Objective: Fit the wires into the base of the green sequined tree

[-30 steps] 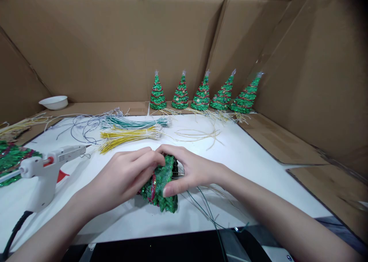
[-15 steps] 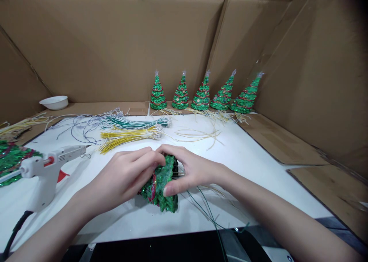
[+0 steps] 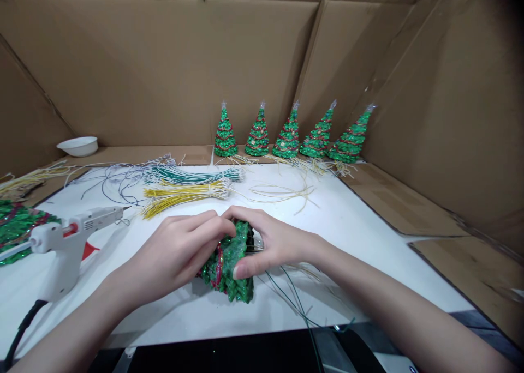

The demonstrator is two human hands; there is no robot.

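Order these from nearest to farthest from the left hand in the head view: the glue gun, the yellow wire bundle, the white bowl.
From the left hand:
1. Yellow wire bundle, just beyond the hand.
2. Glue gun, standing at the left.
3. White bowl, far left corner by the cardboard wall.

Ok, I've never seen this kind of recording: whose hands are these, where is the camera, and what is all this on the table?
There is no machine: a person wears a camera on the head, looking down at their own bare hands. The left hand and right hand together clasp a green glittery tree lying on the white table. Nearby lie a white glue gun, bundles of green wires and yellow wires, and a white bowl. Five finished trees stand in a row before the cardboard walls.
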